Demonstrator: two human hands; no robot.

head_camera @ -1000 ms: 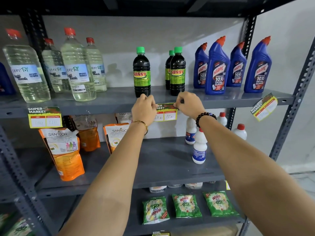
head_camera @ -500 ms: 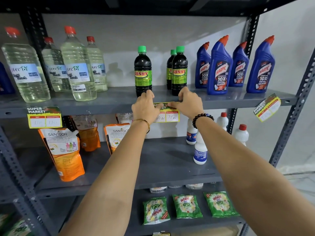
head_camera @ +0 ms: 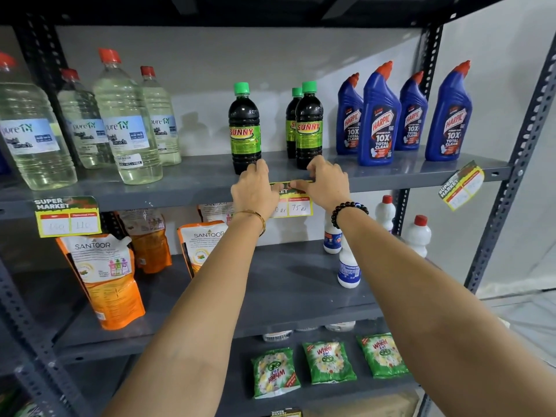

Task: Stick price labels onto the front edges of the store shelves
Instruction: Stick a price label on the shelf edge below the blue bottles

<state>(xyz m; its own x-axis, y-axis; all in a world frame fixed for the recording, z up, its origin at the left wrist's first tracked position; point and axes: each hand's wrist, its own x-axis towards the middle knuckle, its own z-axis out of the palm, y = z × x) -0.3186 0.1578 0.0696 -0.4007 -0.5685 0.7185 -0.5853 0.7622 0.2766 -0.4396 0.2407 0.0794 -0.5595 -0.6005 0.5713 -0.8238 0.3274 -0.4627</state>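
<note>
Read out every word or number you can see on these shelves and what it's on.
"pure" on clear bottles
"SUNNY" on dark bottles
"HARPIC 10X TOTAL CLEAN" on blue bottles
"SUPER MARKET" on left label; prices blurred
"75" on middle label
"SANTOOR" on pouches
"Wheel" on green packets

Head view, close, facing shelves (head_camera: 180, 191).

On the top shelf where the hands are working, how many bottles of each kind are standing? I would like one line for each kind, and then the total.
Clear pureTY bottles, red caps: 4
Dark SUNNY bottles, green caps: 3
Blue Harpic bottles, red caps: 4
Total: 11
</note>
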